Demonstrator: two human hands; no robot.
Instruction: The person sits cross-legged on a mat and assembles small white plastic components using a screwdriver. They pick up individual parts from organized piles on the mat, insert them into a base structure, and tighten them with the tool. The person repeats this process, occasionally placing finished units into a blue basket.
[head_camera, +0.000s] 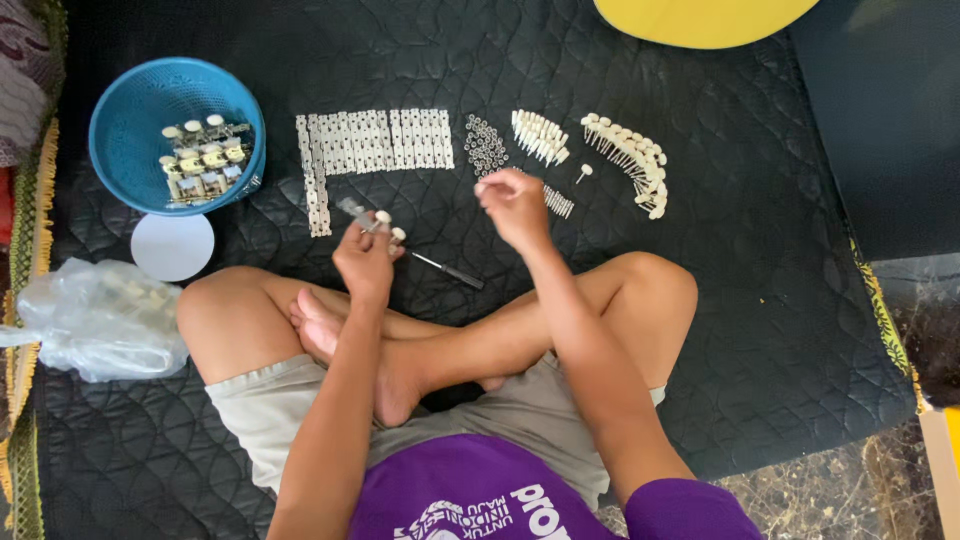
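Metal strip with white knobs (368, 217) pinched in left hand (364, 262), right hand (514, 205) fingers closed, blue basket (130, 130) well apart

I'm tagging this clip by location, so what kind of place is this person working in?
Probably a home floor used as an informal assembly spot. The person sits cross-legged on a black quilted mat, with small white parts laid out in rows and a blue plastic basket holding assembled pieces.

- A round blue plastic basket (130, 110) at upper left, with finished metal assemblies inside.
- A flat pale round lid (172, 246) just below it.
- A crumpled clear plastic bag (95, 320) at left.
- A curved yellow object (700, 20) at the top edge.
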